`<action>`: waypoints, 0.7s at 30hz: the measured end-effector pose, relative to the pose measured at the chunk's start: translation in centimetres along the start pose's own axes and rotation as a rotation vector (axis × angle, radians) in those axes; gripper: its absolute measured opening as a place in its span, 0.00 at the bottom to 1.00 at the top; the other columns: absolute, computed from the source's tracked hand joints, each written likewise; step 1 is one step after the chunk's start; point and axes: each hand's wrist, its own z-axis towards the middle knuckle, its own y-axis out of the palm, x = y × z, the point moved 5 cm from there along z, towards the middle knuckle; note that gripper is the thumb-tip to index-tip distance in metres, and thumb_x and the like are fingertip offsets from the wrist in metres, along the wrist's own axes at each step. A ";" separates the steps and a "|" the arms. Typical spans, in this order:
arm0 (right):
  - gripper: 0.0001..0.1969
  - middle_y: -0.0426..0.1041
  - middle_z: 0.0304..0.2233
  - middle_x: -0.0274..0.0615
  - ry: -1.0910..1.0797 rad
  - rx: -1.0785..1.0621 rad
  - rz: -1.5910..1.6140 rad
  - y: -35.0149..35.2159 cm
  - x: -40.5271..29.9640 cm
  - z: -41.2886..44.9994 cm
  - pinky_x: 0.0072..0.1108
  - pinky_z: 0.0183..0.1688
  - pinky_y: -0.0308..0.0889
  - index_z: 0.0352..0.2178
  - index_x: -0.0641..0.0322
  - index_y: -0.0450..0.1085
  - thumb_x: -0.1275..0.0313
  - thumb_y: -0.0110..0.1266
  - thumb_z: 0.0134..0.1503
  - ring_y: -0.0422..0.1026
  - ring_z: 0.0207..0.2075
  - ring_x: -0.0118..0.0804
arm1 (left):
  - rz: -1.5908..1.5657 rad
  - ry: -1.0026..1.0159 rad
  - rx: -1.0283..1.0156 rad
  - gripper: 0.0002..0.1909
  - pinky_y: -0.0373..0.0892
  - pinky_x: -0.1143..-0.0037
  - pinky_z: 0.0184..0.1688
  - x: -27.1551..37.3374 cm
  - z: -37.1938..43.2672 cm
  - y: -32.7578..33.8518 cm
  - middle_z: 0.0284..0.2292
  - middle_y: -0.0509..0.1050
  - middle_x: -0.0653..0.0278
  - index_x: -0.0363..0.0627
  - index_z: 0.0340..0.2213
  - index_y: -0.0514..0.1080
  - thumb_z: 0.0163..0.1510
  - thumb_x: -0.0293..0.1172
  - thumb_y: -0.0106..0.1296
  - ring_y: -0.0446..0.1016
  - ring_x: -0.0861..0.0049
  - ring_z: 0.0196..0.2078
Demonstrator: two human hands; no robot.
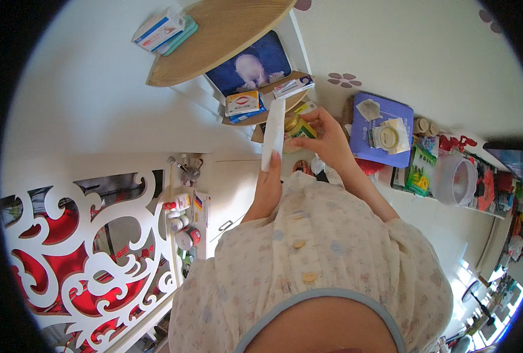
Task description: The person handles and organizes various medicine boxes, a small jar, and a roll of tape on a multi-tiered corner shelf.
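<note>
My left hand [270, 185] holds a white folded tissue or cloth [274, 132] upright, gripped at its lower end. In my right hand [330, 137] is a small glass jar [300, 127] with a gold lid and a yellow-green label. Fingers and thumb reach around the jar from the right. The jar stands just right of the white strip, in front of a lower tier of the corner shelf [301, 101]; I cannot tell whether it touches that tier. On the tier above lie a yellow-and-white box [242, 103], a blue packet [247, 116] and a slim white box [293, 86].
A wooden top shelf [208, 44] juts out above, carrying a white-and-blue box [159, 30]. A purple board [360, 137] stands at right, near a translucent plastic tub [454, 180] and a green packet [420, 171]. At left are a white carved screen [94, 256] and several bottles [180, 223].
</note>
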 end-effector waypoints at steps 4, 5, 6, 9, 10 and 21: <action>0.24 0.69 0.36 0.39 -0.115 0.124 -0.100 -2.9 0.9 0.7 0.21 0.46 0.62 0.40 0.66 0.63 0.78 0.63 0.39 0.67 0.41 0.29 | -0.072 -0.140 0.140 0.33 0.56 0.76 0.53 1.7 -1.0 0.4 0.48 0.63 0.58 0.35 0.52 0.57 0.59 0.54 0.33 0.61 0.74 0.50; 0.25 0.69 0.37 0.39 -0.153 0.202 -0.164 -4.0 0.6 0.9 0.21 0.46 0.62 0.41 0.66 0.64 0.78 0.64 0.38 0.67 0.42 0.30 | -0.130 -0.185 0.186 0.33 0.55 0.76 0.53 1.6 -1.0 0.0 0.49 0.63 0.58 0.34 0.52 0.57 0.58 0.54 0.34 0.60 0.73 0.51; 0.26 0.69 0.39 0.40 -0.096 0.251 -0.183 -5.5 0.8 1.1 0.21 0.48 0.61 0.42 0.65 0.65 0.78 0.64 0.38 0.67 0.43 0.32 | -0.003 -0.140 0.213 0.31 0.53 0.75 0.55 -1.1 0.1 -1.5 0.49 0.63 0.60 0.34 0.51 0.58 0.60 0.51 0.30 0.59 0.75 0.52; 0.27 0.71 0.38 0.44 -0.189 0.471 -0.289 -10.8 2.5 1.8 0.23 0.47 0.62 0.43 0.63 0.65 0.77 0.63 0.37 0.69 0.42 0.34 | -0.170 -0.037 0.281 0.29 0.54 0.74 0.55 -0.8 0.0 -2.1 0.49 0.63 0.60 0.34 0.51 0.58 0.61 0.49 0.28 0.60 0.74 0.52; 0.27 0.71 0.38 0.44 -0.188 0.488 -0.288 -12.5 3.7 2.0 0.23 0.47 0.62 0.43 0.63 0.65 0.77 0.63 0.37 0.69 0.42 0.34 | -0.144 -0.089 0.303 0.28 0.53 0.73 0.56 -0.1 0.0 -1.9 0.50 0.62 0.59 0.34 0.51 0.57 0.61 0.48 0.30 0.60 0.73 0.53; 0.26 0.72 0.33 0.49 0.123 1.079 -0.695 -29.5 15.0 3.6 0.32 0.42 0.65 0.37 0.64 0.64 0.70 0.66 0.36 0.69 0.39 0.50 | -0.375 -0.002 0.266 0.27 0.50 0.74 0.59 -0.5 -0.1 -2.0 0.52 0.60 0.59 0.34 0.52 0.55 0.60 0.45 0.35 0.56 0.73 0.56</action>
